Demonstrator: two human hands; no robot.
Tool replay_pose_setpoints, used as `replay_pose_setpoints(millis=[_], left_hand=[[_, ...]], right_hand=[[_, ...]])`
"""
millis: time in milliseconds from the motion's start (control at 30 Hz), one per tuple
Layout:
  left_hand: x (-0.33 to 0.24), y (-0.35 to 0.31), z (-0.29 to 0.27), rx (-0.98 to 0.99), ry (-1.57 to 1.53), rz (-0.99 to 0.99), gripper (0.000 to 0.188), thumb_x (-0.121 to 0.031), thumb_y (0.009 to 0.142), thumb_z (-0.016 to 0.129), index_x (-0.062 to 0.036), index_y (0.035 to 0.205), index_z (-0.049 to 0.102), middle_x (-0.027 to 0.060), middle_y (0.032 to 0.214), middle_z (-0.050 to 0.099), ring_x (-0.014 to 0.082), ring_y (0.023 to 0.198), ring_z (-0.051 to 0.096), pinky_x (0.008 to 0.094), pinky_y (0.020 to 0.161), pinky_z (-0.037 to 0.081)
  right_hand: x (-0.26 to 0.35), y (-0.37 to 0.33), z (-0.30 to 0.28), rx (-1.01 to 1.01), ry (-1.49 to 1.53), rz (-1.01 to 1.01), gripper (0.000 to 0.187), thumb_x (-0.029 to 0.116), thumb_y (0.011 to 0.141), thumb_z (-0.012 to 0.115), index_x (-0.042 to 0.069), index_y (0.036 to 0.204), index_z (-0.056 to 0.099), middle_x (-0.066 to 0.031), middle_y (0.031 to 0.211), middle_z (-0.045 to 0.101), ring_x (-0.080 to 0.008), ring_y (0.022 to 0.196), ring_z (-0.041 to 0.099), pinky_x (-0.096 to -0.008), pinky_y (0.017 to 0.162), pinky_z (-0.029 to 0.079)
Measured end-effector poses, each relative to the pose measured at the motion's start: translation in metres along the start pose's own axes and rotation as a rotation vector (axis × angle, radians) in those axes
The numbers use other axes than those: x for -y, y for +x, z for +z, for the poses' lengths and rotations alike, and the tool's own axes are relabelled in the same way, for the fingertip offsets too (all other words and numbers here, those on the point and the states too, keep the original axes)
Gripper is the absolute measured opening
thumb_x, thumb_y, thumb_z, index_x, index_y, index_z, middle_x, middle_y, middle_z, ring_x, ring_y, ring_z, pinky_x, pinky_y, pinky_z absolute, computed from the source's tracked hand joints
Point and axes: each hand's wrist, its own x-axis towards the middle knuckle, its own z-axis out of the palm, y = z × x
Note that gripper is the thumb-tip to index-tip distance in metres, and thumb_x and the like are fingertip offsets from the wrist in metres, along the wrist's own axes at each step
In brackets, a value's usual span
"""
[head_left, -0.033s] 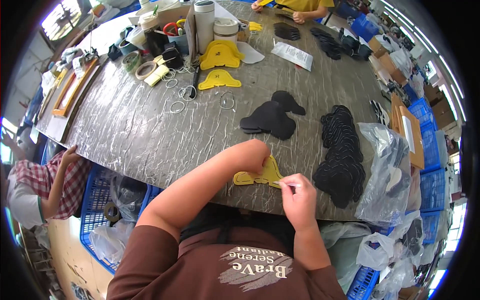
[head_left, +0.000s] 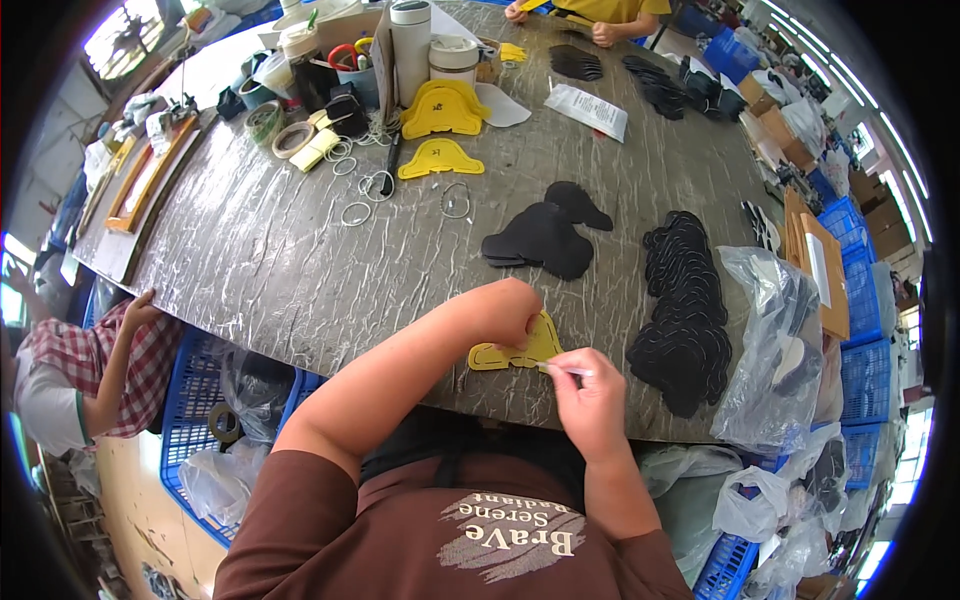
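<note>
A flat yellow template (head_left: 543, 343) with dark slots along its edge lies near the table's front edge. My left hand (head_left: 508, 311) presses down on it with curled fingers, partly hidden by the hand itself. In the pinched fingers of my right hand (head_left: 590, 388) is a thin pale pen (head_left: 574, 371), its tip at the template's right near edge. Beyond my hands sit loose black cut pieces (head_left: 540, 238). To the right a long overlapping row of black pieces (head_left: 683, 300) reaches toward the front edge.
Two more yellow templates (head_left: 440, 158) (head_left: 443, 108) lie farther back, beside rubber bands (head_left: 356, 213), tape rolls (head_left: 292, 140), a white flask (head_left: 410, 50) and a jar (head_left: 453, 60). Plastic bags (head_left: 765, 345) crowd the right edge. Another person's hands (head_left: 603, 35) work across the table; someone in checks (head_left: 100, 370) stands left.
My right hand has slid slightly left with the pen along the template's near edge. The left hand stays pressed on the template.
</note>
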Motion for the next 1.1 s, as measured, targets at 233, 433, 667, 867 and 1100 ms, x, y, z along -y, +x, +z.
replay_pose_setpoints(millis=[233, 433, 667, 867, 1100], left_hand=[[-0.005, 0.000, -0.001, 0.015, -0.028, -0.045, 0.018, -0.011, 0.064, 0.073, -0.0024, 0.078, 0.068, 0.0143, 0.073, 0.067, 0.0305, 0.069, 0.065, 0.0391, 0.063, 0.051], [0.000, 0.001, 0.001, -0.002, -0.049, -0.036, 0.020, -0.012, 0.064, 0.075, -0.0022, 0.080, 0.069, 0.0159, 0.076, 0.068, 0.0322, 0.073, 0.065, 0.0392, 0.066, 0.050], [-0.001, 0.001, 0.000, -0.001, -0.029, -0.020, 0.023, -0.015, 0.062, 0.077, -0.0024, 0.080, 0.069, 0.0161, 0.076, 0.068, 0.0317, 0.073, 0.065, 0.0397, 0.066, 0.051], [0.001, 0.005, 0.000, 0.053, -0.020, -0.045, 0.023, -0.014, 0.061, 0.076, -0.0014, 0.080, 0.068, 0.0156, 0.073, 0.067, 0.0296, 0.069, 0.066, 0.0383, 0.063, 0.051], [-0.003, 0.001, -0.003, 0.080, -0.062, -0.071, 0.018, -0.009, 0.065, 0.074, 0.0002, 0.078, 0.067, 0.0133, 0.064, 0.065, 0.0230, 0.058, 0.066, 0.0347, 0.056, 0.051]], right_hand=[[0.007, 0.014, 0.045, 0.042, 0.192, -0.135, 0.017, 0.001, 0.077, 0.073, 0.006, 0.083, 0.058, -0.0110, 0.070, 0.062, -0.0306, 0.064, 0.062, -0.0382, 0.057, 0.047], [0.012, 0.017, 0.051, 0.043, 0.134, -0.161, 0.016, 0.002, 0.077, 0.072, 0.007, 0.082, 0.058, -0.0119, 0.068, 0.061, -0.0314, 0.063, 0.062, -0.0393, 0.056, 0.046], [0.017, 0.014, 0.048, 0.102, 0.066, -0.157, 0.015, 0.001, 0.080, 0.070, 0.005, 0.080, 0.056, -0.0111, 0.069, 0.063, -0.0311, 0.064, 0.063, -0.0374, 0.057, 0.047], [0.013, 0.013, 0.043, 0.101, 0.168, -0.091, 0.016, 0.001, 0.078, 0.070, 0.006, 0.080, 0.055, -0.0121, 0.070, 0.062, -0.0324, 0.065, 0.062, -0.0402, 0.059, 0.047], [0.000, 0.013, 0.031, 0.109, 0.259, 0.135, 0.009, -0.003, 0.084, 0.067, 0.001, 0.083, 0.059, -0.0114, 0.076, 0.067, -0.0162, 0.069, 0.065, -0.0286, 0.065, 0.051]])
